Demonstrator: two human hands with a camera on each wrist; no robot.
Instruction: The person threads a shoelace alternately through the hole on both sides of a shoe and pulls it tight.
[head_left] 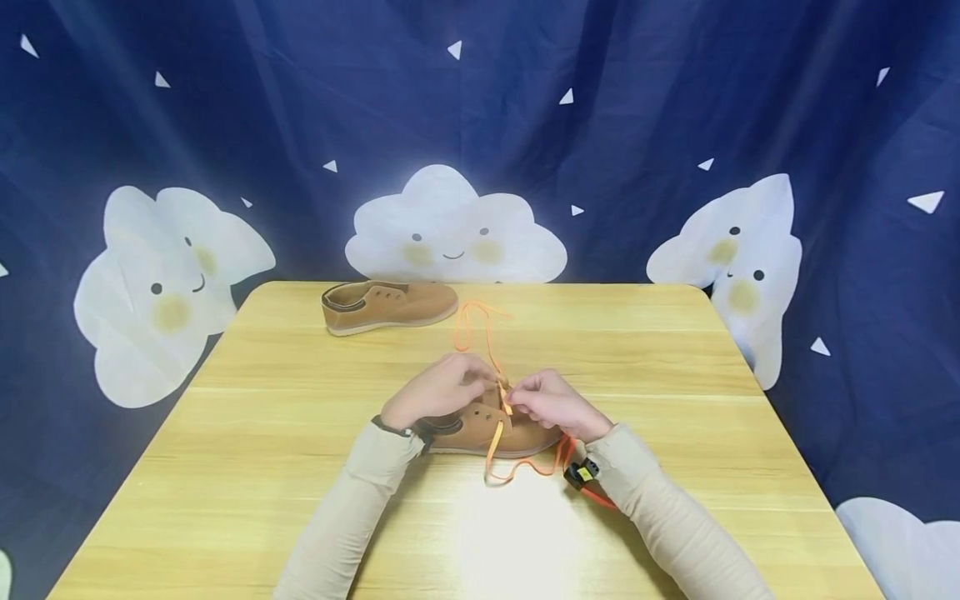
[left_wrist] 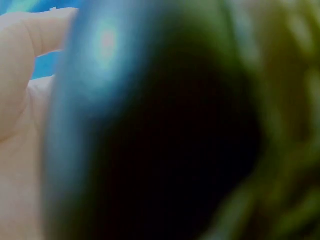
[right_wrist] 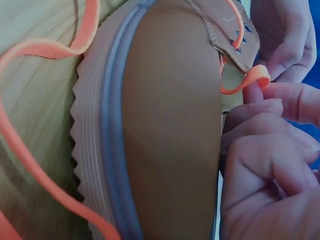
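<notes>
A brown lace-up shoe (head_left: 460, 432) lies on its sole before me, toe to the right; its smooth toe cap (right_wrist: 170, 125) fills the middle of the right wrist view. Over its eyelets, my right hand (head_left: 558, 404) pinches a bit of flat orange shoelace (right_wrist: 257, 75) between thumb and finger. Bent fingers of my left hand (head_left: 453, 387) are right at the far eyelet flap and the lace; I cannot tell what they hold. A dark, blurred shape hides most of the left wrist view, leaving part of the left hand (left_wrist: 20, 100) at its edge.
A second brown shoe (head_left: 397, 308), no lace in its eyelets, stands at the far edge of the wooden table (head_left: 247, 467). One lace length trails beyond the near shoe, another along its near side. A dark blue curtain (head_left: 510, 108) with clouds hangs behind.
</notes>
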